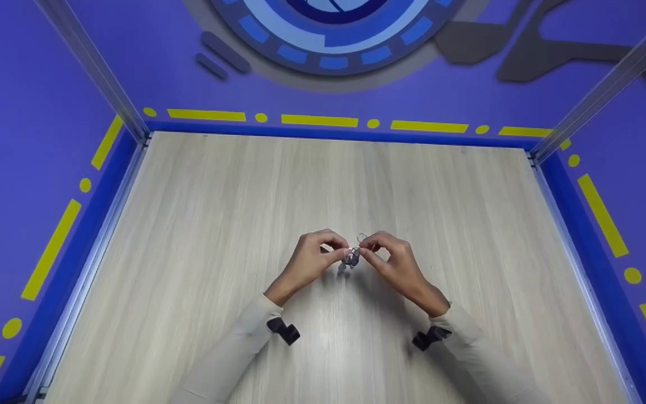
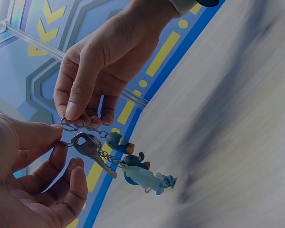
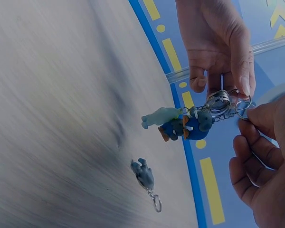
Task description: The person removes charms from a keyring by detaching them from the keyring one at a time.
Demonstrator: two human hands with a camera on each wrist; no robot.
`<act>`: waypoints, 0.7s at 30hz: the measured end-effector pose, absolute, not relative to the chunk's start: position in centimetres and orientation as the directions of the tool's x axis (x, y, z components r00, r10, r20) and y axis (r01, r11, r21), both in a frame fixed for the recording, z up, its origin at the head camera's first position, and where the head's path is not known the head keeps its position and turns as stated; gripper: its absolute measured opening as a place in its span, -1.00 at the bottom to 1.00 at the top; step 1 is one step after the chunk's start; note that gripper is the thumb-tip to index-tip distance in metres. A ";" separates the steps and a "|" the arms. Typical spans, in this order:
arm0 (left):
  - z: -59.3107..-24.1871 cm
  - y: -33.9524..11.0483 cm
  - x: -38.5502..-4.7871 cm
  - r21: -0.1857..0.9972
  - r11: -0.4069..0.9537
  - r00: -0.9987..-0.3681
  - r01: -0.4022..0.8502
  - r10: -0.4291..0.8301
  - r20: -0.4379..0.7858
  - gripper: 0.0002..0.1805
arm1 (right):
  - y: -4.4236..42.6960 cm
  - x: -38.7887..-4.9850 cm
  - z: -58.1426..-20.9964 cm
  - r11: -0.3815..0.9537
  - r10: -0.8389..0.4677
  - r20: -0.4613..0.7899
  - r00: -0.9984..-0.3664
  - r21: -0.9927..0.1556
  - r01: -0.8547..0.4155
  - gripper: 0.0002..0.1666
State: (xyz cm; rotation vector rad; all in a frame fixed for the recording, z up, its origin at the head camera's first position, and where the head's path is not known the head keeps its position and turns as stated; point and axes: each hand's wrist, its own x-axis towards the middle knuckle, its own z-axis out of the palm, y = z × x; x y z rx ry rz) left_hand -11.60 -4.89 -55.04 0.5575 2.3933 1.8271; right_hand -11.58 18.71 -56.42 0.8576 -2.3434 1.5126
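My left hand (image 1: 310, 261) and right hand (image 1: 398, 266) meet over the middle of the table, thumbs and fingertips pinching metal rings. In the right wrist view, the right thumb and finger hold a small split ring (image 3: 244, 105), which the left fingertips also touch. A bunch of rings (image 3: 218, 102) sits beside it. From the rings hang a silver key (image 2: 89, 148) and short chains with small figurines: blue ones with orange parts (image 2: 115, 141) and a pale green one (image 2: 145, 176). Which ring bears which chain is hard to tell.
A grey figurine keychain (image 3: 143, 175) with its own ring lies on the wooden table (image 1: 216, 224), below the hands. Blue panels (image 1: 9, 140) with yellow marks and metal posts (image 1: 93, 67) enclose the table at the back and both sides.
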 end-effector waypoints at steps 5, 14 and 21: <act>-55.2 -5.0 -11.6 0.951 0.218 -0.937 0.218 0.320 0.142 -0.94 | 18.8 -11.5 -56.5 0.307 -0.351 0.472 -0.808 -0.758 -0.576 -0.88; -55.2 -5.1 -11.5 0.963 0.194 -0.941 0.187 0.317 0.118 -0.95 | 18.8 -11.4 -56.3 0.314 -0.355 0.492 -0.795 -0.738 -0.597 -0.95; -55.4 -5.2 -11.3 0.973 0.101 -0.934 0.209 0.315 0.168 -0.97 | 18.8 -11.3 -56.3 0.295 -0.344 0.494 -0.799 -0.751 -0.591 -0.95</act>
